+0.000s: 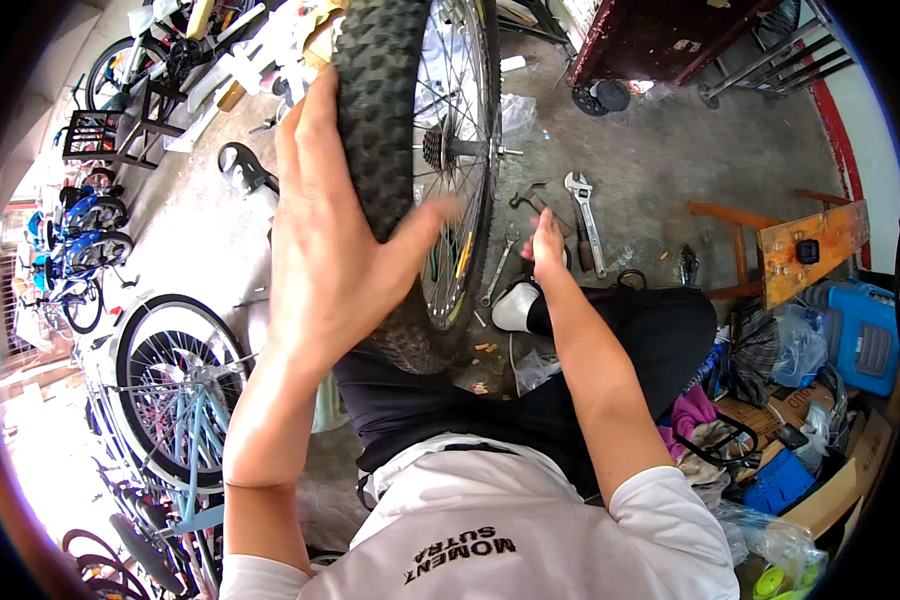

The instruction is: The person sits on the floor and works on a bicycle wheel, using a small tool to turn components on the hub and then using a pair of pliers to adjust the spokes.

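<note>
A bicycle wheel (375,130) with a black knobby tyre stands upright in front of me, its spokes and rear sprockets (435,150) showing on the right side. My left hand (335,215) is spread at the tyre's near part, fingers stretched along its left side, the thumb blurred over toward the spokes. To the right, my right hand (545,247) appears open, its fingers loosely extended, with nothing visible in it. Close by on the floor lie a hammer (535,197), an adjustable wrench (588,225) and a smaller spanner (500,268).
Parked bicycles fill the left side, with a white-tyred wheel (175,375) nearest. A wooden stool (815,252) and a blue tool case (855,335) stand at the right. Below them are bags, cardboard and a blue basket (778,487). A dark red cabinet (660,40) stands at the back.
</note>
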`<move>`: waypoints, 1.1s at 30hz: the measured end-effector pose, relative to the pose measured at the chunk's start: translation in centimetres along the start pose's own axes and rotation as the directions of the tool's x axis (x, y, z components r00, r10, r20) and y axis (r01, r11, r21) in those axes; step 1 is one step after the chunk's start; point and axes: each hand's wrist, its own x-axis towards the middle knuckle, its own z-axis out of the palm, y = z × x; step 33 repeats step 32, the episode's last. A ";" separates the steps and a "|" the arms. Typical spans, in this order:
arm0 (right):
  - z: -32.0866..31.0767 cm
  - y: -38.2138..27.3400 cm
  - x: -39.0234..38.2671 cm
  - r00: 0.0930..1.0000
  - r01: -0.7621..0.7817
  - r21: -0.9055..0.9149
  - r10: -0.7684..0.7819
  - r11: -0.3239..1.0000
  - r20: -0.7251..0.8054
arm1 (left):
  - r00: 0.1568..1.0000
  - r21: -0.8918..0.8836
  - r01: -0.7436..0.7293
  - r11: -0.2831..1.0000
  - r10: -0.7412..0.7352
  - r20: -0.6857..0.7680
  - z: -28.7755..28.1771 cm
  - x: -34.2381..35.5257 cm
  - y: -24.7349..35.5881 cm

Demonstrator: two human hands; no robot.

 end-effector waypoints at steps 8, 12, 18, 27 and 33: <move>0.4 10.4 1.3 0.977 -0.171 0.170 0.144 0.971 0.158 | 0.983 -0.044 -0.150 0.988 0.153 0.098 -1.0 3.5 -4.4; 0.0 10.3 -0.4 0.913 -0.200 -0.201 0.257 0.959 0.317 | 0.964 -0.135 -0.173 0.976 0.196 0.181 -1.0 6.8 -5.6; -3.7 2.1 0.0 0.906 -0.044 -0.270 0.152 0.962 0.396 | 0.981 -0.032 -0.141 0.989 0.145 0.130 0.3 8.9 -4.6; -15.3 -22.7 -3.1 0.875 0.473 0.039 -0.475 0.880 0.093 | 0.975 0.135 -0.214 0.967 0.219 -0.026 1.9 6.8 -2.4; -18.9 -24.0 0.5 0.945 0.325 0.398 -0.314 0.858 -0.095 | 0.952 0.196 -0.298 0.934 0.307 -0.015 1.7 6.2 -1.4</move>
